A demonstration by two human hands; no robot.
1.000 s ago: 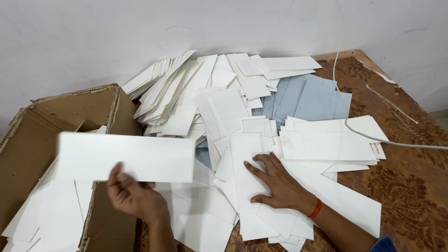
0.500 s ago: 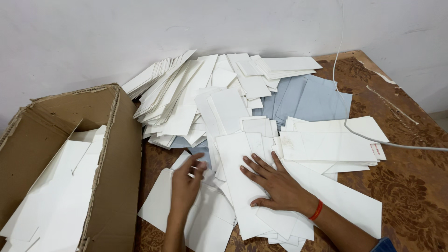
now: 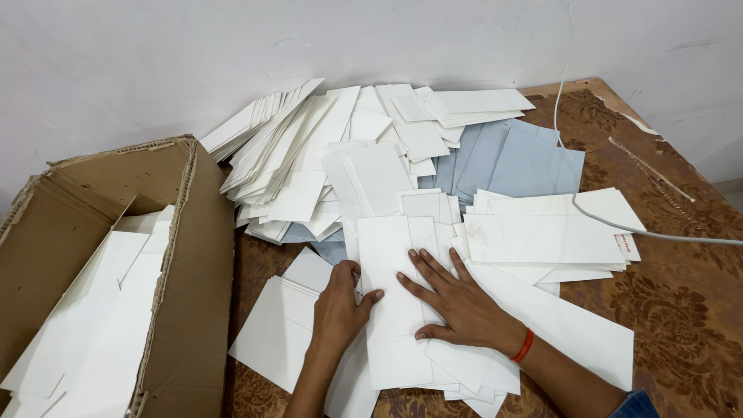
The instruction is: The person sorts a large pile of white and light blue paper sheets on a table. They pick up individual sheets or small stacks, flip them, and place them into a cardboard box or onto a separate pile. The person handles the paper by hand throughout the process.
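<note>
My left hand (image 3: 339, 308) grips the left edge of a long white card (image 3: 385, 251) on top of a loose heap, thumb on its face. Just to the right, my right hand (image 3: 458, 303) lies flat on the same card with fingers spread, an orange band on the wrist. More white cards (image 3: 279, 333) lie under and around both hands.
An open cardboard box (image 3: 203, 232) at the left holds several white cards (image 3: 101, 310). A large fanned pile of white cards (image 3: 302, 155) and blue-grey sheets (image 3: 526, 159) fill the back against the wall. A white cable (image 3: 619, 228) crosses the patterned brown table (image 3: 681, 310) at right.
My left hand dropped a white card into the box, swung right to the heap and took hold of the long card's edge. My right hand stayed pressed on the heap.
</note>
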